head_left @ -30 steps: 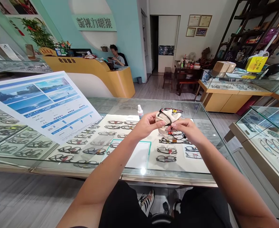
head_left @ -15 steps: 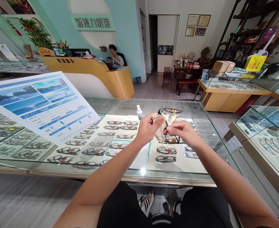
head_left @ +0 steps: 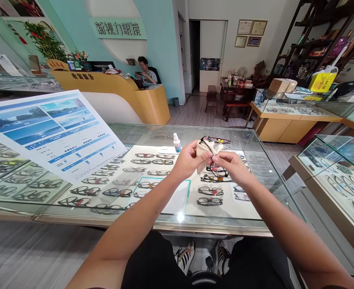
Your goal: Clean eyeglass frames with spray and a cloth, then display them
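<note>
Over the glass display counter [head_left: 255, 152], my left hand [head_left: 188, 161] is closed on a cream cleaning cloth [head_left: 206, 148], pinching it round part of a pair of black-framed glasses [head_left: 216, 170]. My right hand [head_left: 232, 165] grips those glasses by the frame, fingers curled. Another pair of glasses [head_left: 215, 140], dark with red and yellow, lies on the glass just beyond my hands. A small white spray bottle [head_left: 177, 143] stands on the counter to the left of my left hand.
Rows of glasses [head_left: 116, 178] lie inside the counter under the glass. A large printed sheet [head_left: 53, 132] stands at the left. More display cases [head_left: 339, 168] sit to the right. A person [head_left: 146, 72] sits behind the yellow reception desk [head_left: 128, 92] at the back.
Both hands have shifted slightly, working the cloth over the glasses; the cloth has bunched up tighter between my fingers and the frame has turned a little.
</note>
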A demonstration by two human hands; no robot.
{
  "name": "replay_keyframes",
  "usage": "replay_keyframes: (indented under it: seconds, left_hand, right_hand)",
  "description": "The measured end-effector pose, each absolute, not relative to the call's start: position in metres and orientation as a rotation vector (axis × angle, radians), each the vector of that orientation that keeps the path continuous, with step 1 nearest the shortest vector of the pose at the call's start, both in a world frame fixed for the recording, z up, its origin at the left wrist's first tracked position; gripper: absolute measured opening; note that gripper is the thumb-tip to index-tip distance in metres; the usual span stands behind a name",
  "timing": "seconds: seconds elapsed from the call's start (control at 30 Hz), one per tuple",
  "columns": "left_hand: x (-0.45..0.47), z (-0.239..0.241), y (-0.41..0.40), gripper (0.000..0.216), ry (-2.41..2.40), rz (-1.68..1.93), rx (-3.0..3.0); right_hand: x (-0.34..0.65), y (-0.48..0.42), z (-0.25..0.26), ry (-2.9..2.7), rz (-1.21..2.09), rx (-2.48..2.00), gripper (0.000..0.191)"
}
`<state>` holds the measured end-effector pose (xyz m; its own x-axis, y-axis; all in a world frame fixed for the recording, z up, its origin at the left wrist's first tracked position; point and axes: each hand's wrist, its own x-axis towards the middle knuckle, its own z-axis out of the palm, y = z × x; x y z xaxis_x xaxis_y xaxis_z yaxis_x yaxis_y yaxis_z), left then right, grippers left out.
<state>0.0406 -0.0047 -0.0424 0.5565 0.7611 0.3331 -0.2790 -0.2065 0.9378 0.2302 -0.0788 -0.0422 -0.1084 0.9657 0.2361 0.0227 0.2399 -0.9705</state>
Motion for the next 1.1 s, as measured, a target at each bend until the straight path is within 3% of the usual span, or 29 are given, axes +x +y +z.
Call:
replay_keyframes:
  seconds: [0.2,0.5,0.97,1.1]
  left_hand:
    - [0.044,-0.045,-0.014,0.059,0.589,1.241,1.545]
    - [0.032,-0.041,0.004,0.052,0.378,0.927,1.524]
    - [0.048,-0.043,-0.020,0.060,0.576,1.229,1.373]
    - [0.047,-0.045,-0.012,0.066,0.598,1.145,1.323]
  right_hand:
    - [0.219,-0.081,-0.049,-1.491,1.036,-1.041,0.053]
    - [0.234,-0.078,-0.046,-1.396,1.012,-1.030,0.045]
    - [0.205,-0.086,-0.055,-1.376,1.132,-1.007,0.056]
    - [0.211,-0.084,-0.053,-1.385,1.091,-1.001,0.051]
